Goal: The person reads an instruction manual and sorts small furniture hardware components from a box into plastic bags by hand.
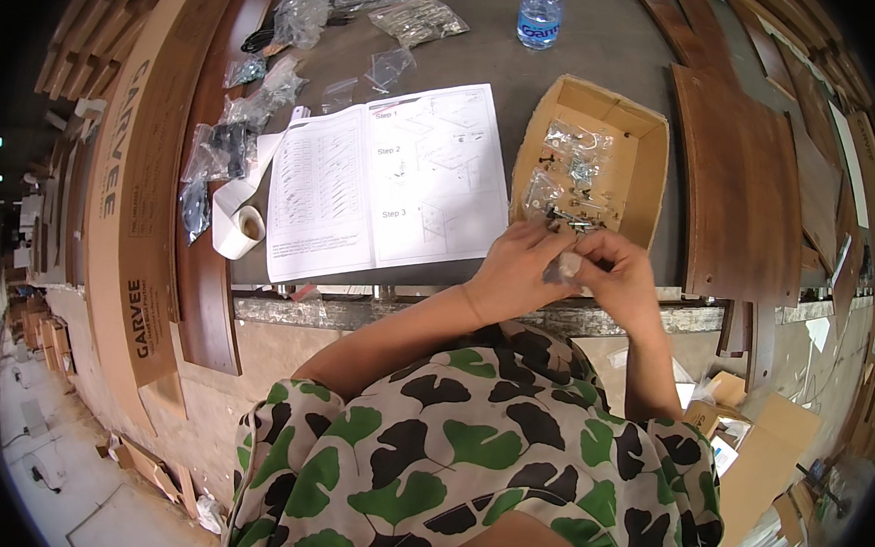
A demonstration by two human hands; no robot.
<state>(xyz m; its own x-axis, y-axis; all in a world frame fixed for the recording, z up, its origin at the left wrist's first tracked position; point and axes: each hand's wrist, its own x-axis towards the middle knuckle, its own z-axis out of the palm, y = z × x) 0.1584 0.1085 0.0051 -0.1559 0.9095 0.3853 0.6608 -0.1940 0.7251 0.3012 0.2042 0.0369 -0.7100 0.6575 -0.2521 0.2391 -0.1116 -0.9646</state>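
At the near edge of a cardboard tray [647, 176], my left hand [518, 275] and my right hand [625, 285] meet with fingers pinched. Between them is a small clear plastic bag [556, 273]; its contents are too small to make out. Just beyond my fingertips, screws and other small metal fittings [582, 170] lie in the tray, some in little clear bags. To the left, an open instruction booklet [429, 243] with printed drawings lies flat on the dark table.
A white tape roll [250, 224] and bagged hardware [233, 146] lie left of the booklet. A water bottle [540, 19] stands at the back. Brown wooden panels [738, 192] lie on the right; a long cardboard box [133, 175] stretches along the left.
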